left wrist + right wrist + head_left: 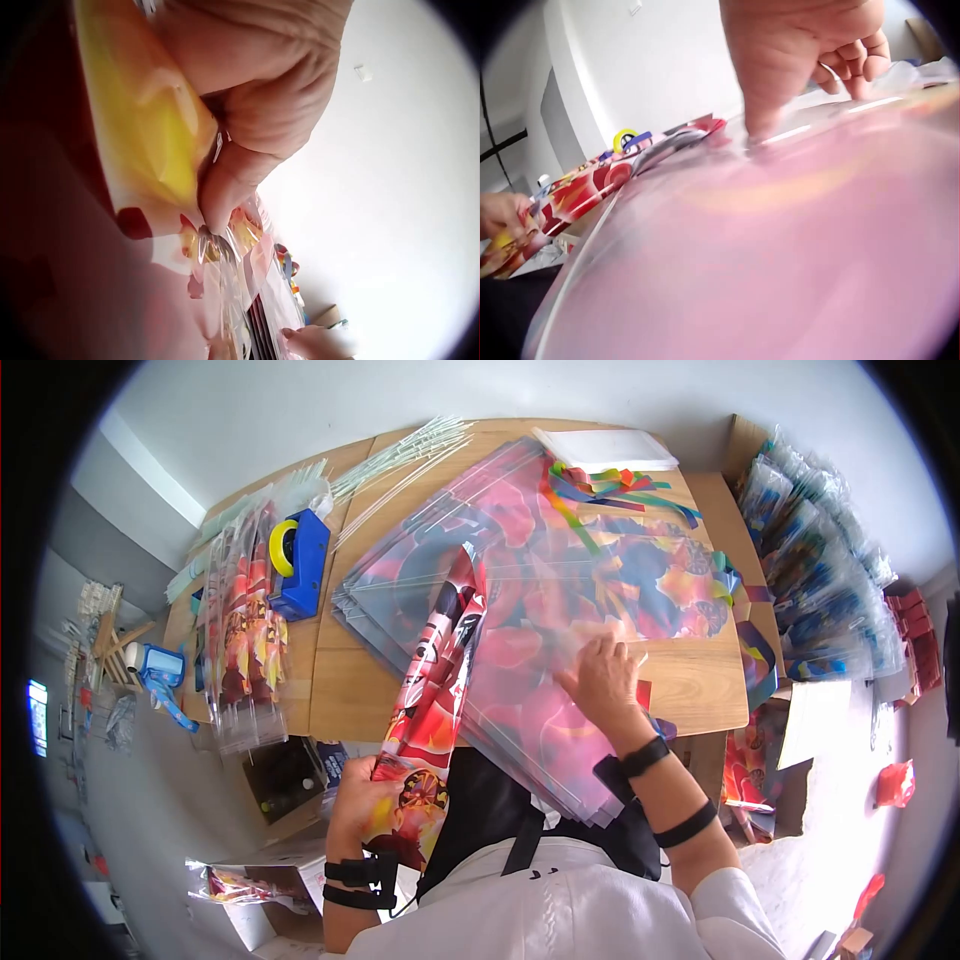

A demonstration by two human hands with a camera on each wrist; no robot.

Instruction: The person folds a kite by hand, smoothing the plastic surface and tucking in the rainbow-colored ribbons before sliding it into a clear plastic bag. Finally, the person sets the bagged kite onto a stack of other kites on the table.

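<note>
Small workshop, prob.: tape dispenser, printed film stack, boxed bagged pcs.

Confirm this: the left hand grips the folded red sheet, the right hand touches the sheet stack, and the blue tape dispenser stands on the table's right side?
Wrong side: the head view shows the blue tape dispenser on the left of the table. The left hand does grip the folded red sheet, and the right hand touches the sheet stack.

Folded red sheet, slanted, over sheet stack
</note>
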